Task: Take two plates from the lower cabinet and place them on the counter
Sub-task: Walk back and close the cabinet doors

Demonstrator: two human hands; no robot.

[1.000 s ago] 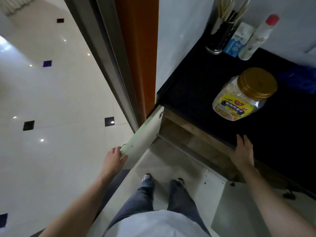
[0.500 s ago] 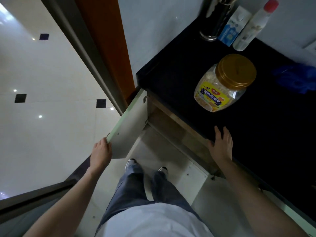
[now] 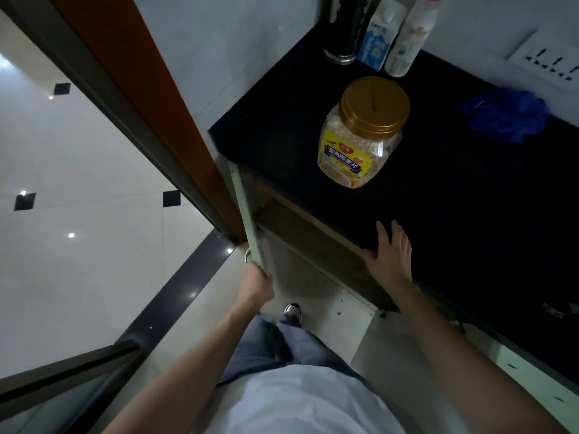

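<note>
My left hand [image 3: 255,285] grips the free edge of the pale green lower cabinet door [image 3: 247,220], which stands swung wide open, seen almost edge-on. My right hand [image 3: 391,258] lies flat, fingers spread, on the front edge of the black counter [image 3: 454,195]. Under that edge the cabinet opening [image 3: 300,236] is dark, and no plates show inside it from this angle.
A gold-lidded jar of oats [image 3: 363,133] stands on the counter near the front. A dark utensil holder [image 3: 346,29], a blue-white carton [image 3: 380,32] and a white bottle [image 3: 407,39] sit at the back wall. A blue cloth [image 3: 507,114] lies right. An orange-brown door frame [image 3: 150,104] borders the cabinet's left side.
My left hand has swung the cabinet door further open, toward the door frame. My right hand stays on the counter edge. The view has shifted right.
</note>
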